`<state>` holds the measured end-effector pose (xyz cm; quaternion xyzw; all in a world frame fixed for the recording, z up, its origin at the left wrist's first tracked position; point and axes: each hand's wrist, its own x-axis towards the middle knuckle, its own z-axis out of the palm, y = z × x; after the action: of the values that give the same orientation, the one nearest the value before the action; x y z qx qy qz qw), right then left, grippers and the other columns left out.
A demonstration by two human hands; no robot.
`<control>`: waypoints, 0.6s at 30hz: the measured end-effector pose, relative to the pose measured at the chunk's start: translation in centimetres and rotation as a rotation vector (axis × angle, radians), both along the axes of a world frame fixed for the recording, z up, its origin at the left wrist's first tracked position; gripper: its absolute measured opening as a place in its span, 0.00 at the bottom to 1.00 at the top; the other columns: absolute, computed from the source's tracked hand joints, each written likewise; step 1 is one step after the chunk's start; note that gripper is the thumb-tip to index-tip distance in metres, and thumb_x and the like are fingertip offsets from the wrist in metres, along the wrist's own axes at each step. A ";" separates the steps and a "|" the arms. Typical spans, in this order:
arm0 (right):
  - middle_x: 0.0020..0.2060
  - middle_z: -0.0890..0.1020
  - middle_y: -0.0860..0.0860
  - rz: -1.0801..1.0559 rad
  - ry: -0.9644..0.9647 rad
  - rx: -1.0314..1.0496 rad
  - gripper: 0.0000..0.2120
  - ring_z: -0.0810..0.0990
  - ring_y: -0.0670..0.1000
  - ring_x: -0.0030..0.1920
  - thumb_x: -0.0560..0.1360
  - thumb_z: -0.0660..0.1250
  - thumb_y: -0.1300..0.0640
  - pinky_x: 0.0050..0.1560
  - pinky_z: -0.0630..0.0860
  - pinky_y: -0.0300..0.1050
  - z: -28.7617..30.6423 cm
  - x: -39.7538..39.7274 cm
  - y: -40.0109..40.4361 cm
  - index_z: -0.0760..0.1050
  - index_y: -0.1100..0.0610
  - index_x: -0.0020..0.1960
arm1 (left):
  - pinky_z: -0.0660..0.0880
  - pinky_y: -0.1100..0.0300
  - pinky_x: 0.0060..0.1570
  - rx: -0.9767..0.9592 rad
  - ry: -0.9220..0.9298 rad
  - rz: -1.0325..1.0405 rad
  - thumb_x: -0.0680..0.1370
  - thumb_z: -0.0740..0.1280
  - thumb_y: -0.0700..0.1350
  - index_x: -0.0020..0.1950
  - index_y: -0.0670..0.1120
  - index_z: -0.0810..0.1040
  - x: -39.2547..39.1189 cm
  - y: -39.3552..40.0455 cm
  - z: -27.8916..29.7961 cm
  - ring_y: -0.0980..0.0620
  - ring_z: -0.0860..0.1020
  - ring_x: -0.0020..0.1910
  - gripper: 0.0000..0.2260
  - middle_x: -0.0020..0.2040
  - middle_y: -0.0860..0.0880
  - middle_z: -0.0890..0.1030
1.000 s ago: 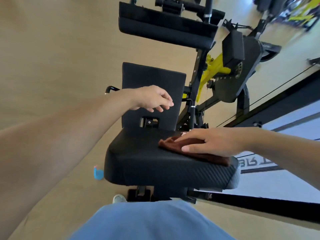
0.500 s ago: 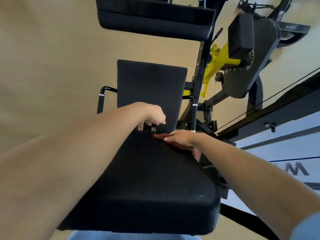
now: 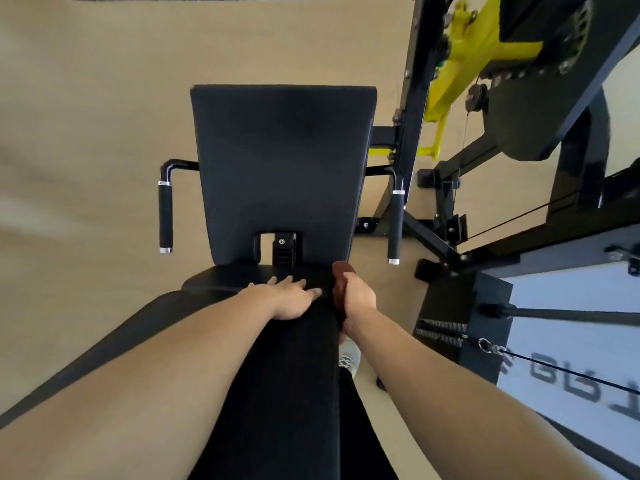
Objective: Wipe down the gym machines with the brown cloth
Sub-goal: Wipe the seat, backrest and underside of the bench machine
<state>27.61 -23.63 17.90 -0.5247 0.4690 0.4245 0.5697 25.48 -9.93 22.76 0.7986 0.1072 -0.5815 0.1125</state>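
A black padded seat (image 3: 287, 375) of a gym machine runs away from me, with its black back pad (image 3: 282, 161) beyond. My left hand (image 3: 289, 297) lies flat on the far end of the seat, fingers straight. My right hand (image 3: 358, 296) presses the brown cloth (image 3: 341, 275) against the seat's right side edge, fingers wrapped over the cloth. Most of the cloth is hidden under that hand.
Two black grip handles (image 3: 165, 216) (image 3: 395, 223) flank the back pad. A black and yellow machine frame (image 3: 460, 64) stands at the right, with a cable (image 3: 554, 370) and a weight stack (image 3: 446, 317) beside it. A shoe (image 3: 349, 355) shows below the seat. Tan floor lies to the left.
My view has leaned forward over the seat. My right hand slid the cloth from the seat's top to its right edge. My left hand came down flat on the seat.
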 end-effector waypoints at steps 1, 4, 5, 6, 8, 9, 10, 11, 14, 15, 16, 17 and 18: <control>0.44 0.83 0.46 -0.040 -0.015 0.003 0.17 0.81 0.53 0.49 0.74 0.68 0.40 0.52 0.75 0.54 -0.7 0.4 -0.1 0.81 0.47 0.59 | 0.43 0.31 0.74 0.007 -0.008 0.008 0.71 0.37 0.71 0.80 0.63 0.49 0.2 -0.1 -0.4 0.41 0.44 0.81 0.38 0.82 0.53 0.45; 0.44 0.84 0.52 0.085 -0.127 -0.033 0.13 0.82 0.54 0.44 0.78 0.66 0.48 0.50 0.79 0.50 -3.6 1.7 -0.2 0.78 0.48 0.61 | 0.42 0.33 0.75 0.038 -0.007 0.087 0.78 0.42 0.70 0.81 0.59 0.48 0.7 -0.1 -1.6 0.45 0.44 0.81 0.34 0.82 0.54 0.46; 0.47 0.84 0.54 0.161 -0.134 0.003 0.13 0.83 0.56 0.46 0.79 0.66 0.50 0.50 0.81 0.51 -4.6 2.3 0.0 0.78 0.47 0.63 | 0.42 0.33 0.75 0.046 -0.021 0.100 0.80 0.44 0.68 0.81 0.58 0.48 0.7 0.1 -2.5 0.45 0.44 0.81 0.31 0.82 0.54 0.46; 0.49 0.84 0.55 0.232 -0.130 0.037 0.15 0.83 0.57 0.49 0.78 0.67 0.51 0.53 0.82 0.53 -5.5 3.0 0.1 0.77 0.48 0.65 | 0.42 0.33 0.74 0.046 -0.021 0.106 0.81 0.44 0.67 0.81 0.59 0.48 0.8 0.1 -3.0 0.45 0.44 0.81 0.30 0.82 0.54 0.46; 0.50 0.84 0.55 0.393 -0.130 0.058 0.16 0.83 0.57 0.50 0.78 0.68 0.51 0.55 0.81 0.54 -6.6 4.5 0.6 0.78 0.49 0.65 | 0.43 0.31 0.74 0.045 -0.032 0.082 0.82 0.44 0.64 0.81 0.60 0.48 1.1 0.3 -3.9 0.45 0.44 0.81 0.27 0.82 0.54 0.45; 0.48 0.83 0.54 0.462 -0.139 0.052 0.13 0.82 0.55 0.48 0.78 0.67 0.51 0.50 0.81 0.50 -6.9 5.0 0.6 0.78 0.49 0.62 | 0.43 0.31 0.74 0.046 -0.025 0.077 0.82 0.44 0.64 0.81 0.61 0.48 1.2 0.4 -4.2 0.45 0.44 0.81 0.26 0.82 0.54 0.45; 0.46 0.83 0.53 0.497 -0.162 0.053 0.11 0.81 0.54 0.46 0.78 0.67 0.51 0.45 0.79 0.47 -7.4 5.3 0.6 0.78 0.49 0.60 | 0.43 0.32 0.74 0.047 -0.023 0.093 0.82 0.45 0.64 0.81 0.61 0.48 1.2 0.5 -4.7 0.45 0.44 0.81 0.26 0.82 0.55 0.45; 0.45 0.82 0.53 0.484 -0.195 0.053 0.09 0.81 0.53 0.44 0.77 0.67 0.51 0.43 0.77 0.45 -7.6 5.1 0.1 0.78 0.49 0.57 | 0.43 0.32 0.74 0.049 -0.036 0.107 0.82 0.45 0.64 0.80 0.61 0.49 1.3 0.5 -5.0 0.46 0.44 0.81 0.26 0.82 0.55 0.46; 0.37 0.81 0.54 0.386 -0.187 0.127 0.06 0.79 0.55 0.39 0.75 0.64 0.52 0.41 0.77 0.45 -7.0 3.7 -1.4 0.79 0.51 0.48 | 0.43 0.32 0.74 0.061 -0.057 0.121 0.82 0.46 0.64 0.81 0.61 0.50 1.3 0.5 -5.0 0.47 0.45 0.81 0.27 0.82 0.56 0.47; 0.33 0.78 0.53 0.349 -0.163 0.153 0.07 0.77 0.54 0.36 0.76 0.63 0.53 0.40 0.76 0.44 -6.2 3.2 -1.7 0.79 0.51 0.44 | 0.43 0.32 0.74 0.060 -0.048 0.120 0.82 0.46 0.64 0.81 0.61 0.50 1.3 0.5 -4.9 0.47 0.45 0.81 0.27 0.82 0.56 0.47; 0.29 0.75 0.52 0.362 -0.153 0.171 0.09 0.75 0.53 0.33 0.76 0.62 0.54 0.39 0.75 0.43 -4.5 2.6 -2.1 0.81 0.51 0.42 | 0.43 0.32 0.74 0.058 -0.041 0.134 0.82 0.46 0.64 0.81 0.61 0.50 1.2 0.5 -4.8 0.47 0.45 0.81 0.26 0.82 0.56 0.47; 0.27 0.73 0.51 0.388 -0.130 0.160 0.12 0.73 0.53 0.32 0.77 0.62 0.55 0.37 0.73 0.42 -3.3 2.3 -2.3 0.84 0.50 0.44 | 0.42 0.32 0.74 0.056 -0.040 0.143 0.82 0.46 0.64 0.80 0.61 0.50 1.2 0.5 -4.9 0.47 0.45 0.81 0.26 0.82 0.56 0.47; 0.27 0.73 0.52 0.412 -0.143 0.141 0.13 0.73 0.53 0.31 0.78 0.62 0.55 0.34 0.73 0.40 -2.2 2.1 -2.6 0.86 0.48 0.48 | 0.42 0.32 0.74 0.054 -0.043 0.139 0.82 0.46 0.63 0.80 0.61 0.49 1.3 0.4 -4.9 0.47 0.44 0.81 0.26 0.82 0.57 0.47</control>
<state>29.71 -26.21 15.65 -0.5969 0.2796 0.5255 0.5379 26.75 -9.48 17.88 0.8043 0.1756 -0.5518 0.1335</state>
